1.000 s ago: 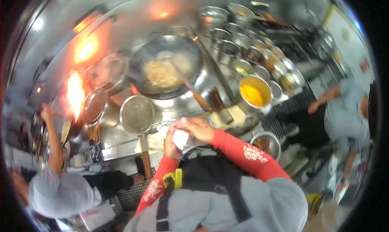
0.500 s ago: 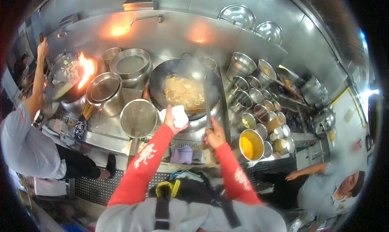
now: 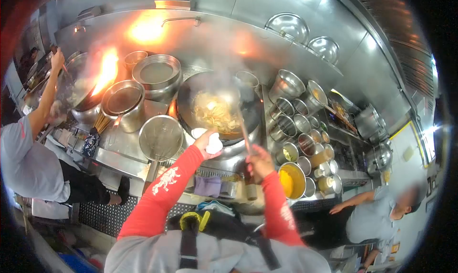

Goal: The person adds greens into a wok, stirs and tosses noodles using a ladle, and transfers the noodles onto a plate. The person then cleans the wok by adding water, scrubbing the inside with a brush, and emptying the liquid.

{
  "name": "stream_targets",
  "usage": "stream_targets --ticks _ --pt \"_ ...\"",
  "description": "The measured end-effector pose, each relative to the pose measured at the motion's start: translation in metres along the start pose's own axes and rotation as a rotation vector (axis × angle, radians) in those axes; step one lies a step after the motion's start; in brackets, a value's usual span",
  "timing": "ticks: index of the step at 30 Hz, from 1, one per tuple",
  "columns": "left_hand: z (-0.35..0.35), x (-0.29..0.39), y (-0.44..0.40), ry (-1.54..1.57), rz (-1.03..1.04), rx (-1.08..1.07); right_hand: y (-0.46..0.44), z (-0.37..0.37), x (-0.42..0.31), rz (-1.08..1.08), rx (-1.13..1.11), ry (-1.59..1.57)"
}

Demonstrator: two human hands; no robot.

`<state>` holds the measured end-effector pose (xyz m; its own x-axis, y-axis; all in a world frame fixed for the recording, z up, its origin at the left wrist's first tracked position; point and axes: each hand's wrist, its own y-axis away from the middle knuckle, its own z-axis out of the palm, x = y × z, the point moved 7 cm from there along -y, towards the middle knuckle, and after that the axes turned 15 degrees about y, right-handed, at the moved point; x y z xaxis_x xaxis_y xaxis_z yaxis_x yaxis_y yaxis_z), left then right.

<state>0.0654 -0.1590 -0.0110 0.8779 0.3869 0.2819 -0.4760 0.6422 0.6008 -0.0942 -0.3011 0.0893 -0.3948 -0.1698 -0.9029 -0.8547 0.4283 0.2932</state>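
Note:
A large dark wok (image 3: 249,101) stands in front of me, with steaming pale noodle-like strips (image 3: 215,116) in it. My left hand (image 3: 202,140) is closed around a folded white cloth (image 3: 214,144) at the wok's near rim; whether the rim is pinched inside the cloth is hidden. Wrapped round the long handle of a ladle (image 3: 244,132) is my right hand (image 3: 260,164), to the right of the wok's near edge. The ladle slants into the wok, and its bowl is blurred by motion and steam.
Left of the wok sit a handled strainer (image 3: 161,138) and stacked metal pots (image 3: 156,72). A tall flame (image 3: 107,71) rises at a co-worker's (image 3: 33,163) wok. Several metal containers and a pot of yellow liquid (image 3: 292,180) stand right. Another person (image 3: 369,220) is at far right.
The ladle's handle has tilted, its bowl shifting left over the food. My right hand has moved slightly right and is blurred. The flame at left has grown, and the view has shifted slightly.

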Motion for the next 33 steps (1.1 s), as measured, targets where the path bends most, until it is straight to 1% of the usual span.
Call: stream_targets --ticks 1,2,4,7,10,12,13,15,16,17,18,20,22,23,25,26,27,29,30,31,32,33 --pt "0.011 0.000 0.021 0.032 -0.058 -0.006 -0.016 -0.012 -0.004 -0.060 0.039 0.095" --pt "0.010 0.001 0.014 0.015 -0.060 0.001 -0.046 -0.023 0.004 -0.135 0.086 0.198" --pt "0.002 0.001 -0.013 -0.014 -0.065 0.013 -0.103 -0.030 0.009 -0.190 0.092 0.425" --pt "-0.008 0.002 -0.031 -0.030 -0.013 0.070 -0.097 0.013 -0.009 -0.155 -0.108 0.435" --pt "-0.008 0.003 -0.027 -0.034 -0.001 0.041 -0.047 0.032 -0.003 -0.569 -0.018 0.931" --pt "-0.010 0.003 -0.030 -0.048 -0.021 0.028 -0.011 0.006 0.009 -0.558 -0.074 1.027" --pt "-0.009 0.004 -0.032 -0.055 -0.033 0.020 0.003 -0.011 0.008 -0.510 -0.061 1.061" --pt "-0.008 0.007 -0.043 -0.002 -0.016 0.070 0.032 -0.035 0.008 -0.402 -0.053 1.130" --pt "-0.011 0.004 -0.046 0.024 -0.012 0.106 0.044 -0.036 0.008 -0.408 0.002 1.144" --pt "-0.008 0.004 -0.041 0.034 0.044 0.129 0.054 -0.034 0.008 -0.417 0.059 1.154" --pt "-0.011 -0.001 -0.037 0.037 0.065 0.110 0.067 -0.032 0.007 -0.426 0.110 1.167" --pt "-0.009 -0.011 -0.014 0.066 0.063 0.078 0.119 -0.048 -0.028 -0.265 -0.077 0.930" --pt "0.008 -0.020 0.034 -0.017 -0.057 -0.083 0.160 -0.079 -0.050 -0.216 -0.199 0.947" --pt "0.020 -0.020 0.062 -0.031 -0.055 -0.035 0.172 -0.090 -0.061 -0.202 -0.241 0.966" --pt "0.028 -0.013 0.050 0.044 -0.050 -0.024 0.179 -0.092 -0.070 -0.156 -0.286 1.018" --pt "0.030 -0.013 0.042 0.075 -0.047 -0.023 0.160 -0.080 -0.071 -0.239 -0.253 0.988" --pt "0.022 -0.012 0.031 0.068 -0.008 0.026 0.134 -0.071 -0.064 -0.222 -0.255 1.145" --pt "0.000 -0.035 0.031 0.010 -0.012 0.020 0.092 -0.050 -0.061 -0.441 -0.051 1.271" --pt "-0.016 -0.047 0.030 -0.021 -0.009 0.015 0.069 -0.041 -0.048 -0.492 0.013 1.263" --pt "-0.038 -0.063 0.022 -0.012 -0.068 -0.041 0.059 -0.037 -0.038 -0.536 0.073 1.250" --pt "-0.062 -0.072 0.018 -0.090 -0.057 0.030 0.068 -0.035 -0.037 -0.565 0.097 1.217" --pt "-0.069 -0.079 0.025 -0.052 -0.064 -0.019 0.077 -0.032 -0.036 -0.600 0.124 1.189"
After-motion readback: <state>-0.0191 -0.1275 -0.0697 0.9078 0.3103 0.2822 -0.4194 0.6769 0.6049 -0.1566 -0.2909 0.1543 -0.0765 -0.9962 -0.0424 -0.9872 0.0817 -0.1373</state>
